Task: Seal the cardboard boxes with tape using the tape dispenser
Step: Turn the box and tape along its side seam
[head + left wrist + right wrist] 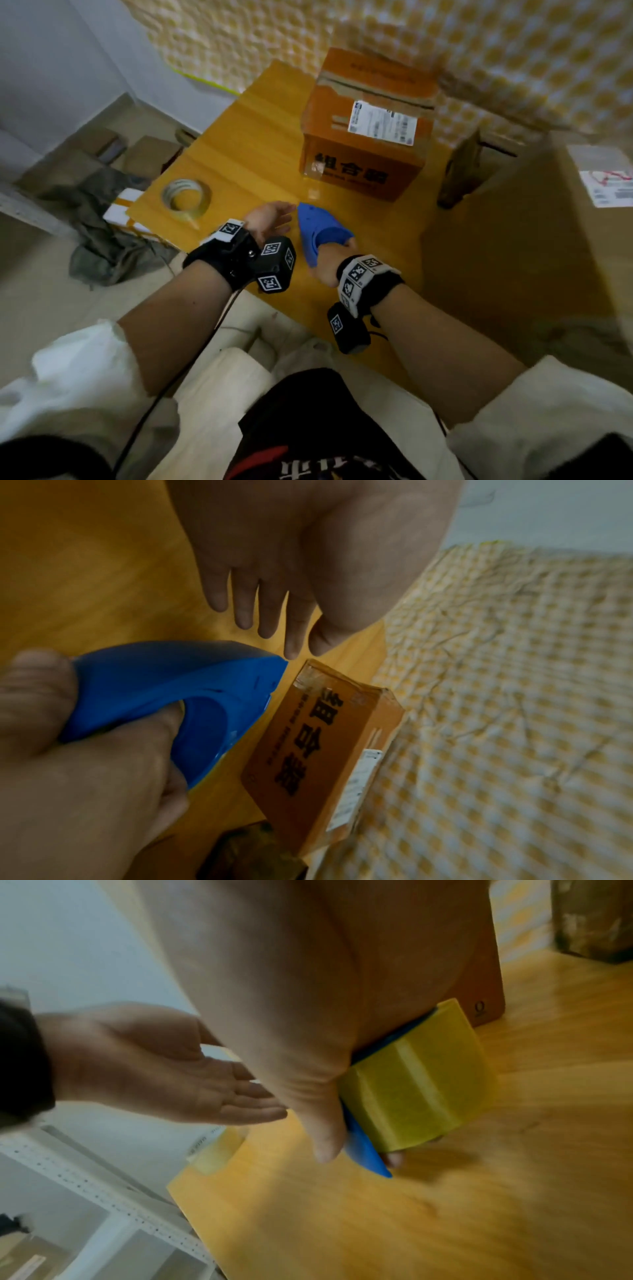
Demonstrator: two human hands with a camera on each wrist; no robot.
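My right hand [334, 255] grips the blue tape dispenser [320, 233] just above the yellow table [253, 137]; the right wrist view shows a yellowish tape roll [414, 1093] mounted in it. My left hand [270, 219] is open with straight fingers, close to the left of the dispenser's nose, holding nothing. An orange cardboard box [366, 123] with a white shipping label stands at the table's far side, beyond the dispenser, its top flaps down with a strip of tape along the seam. In the left wrist view the fingertips [291, 647] nearly touch the dispenser [192, 702].
A spare tape roll [186, 198] lies flat near the table's left edge. A large brown box [548, 240] stands close on the right, with a dark paper bag [462, 171] behind it. Boxes and cloth litter the floor on the left.
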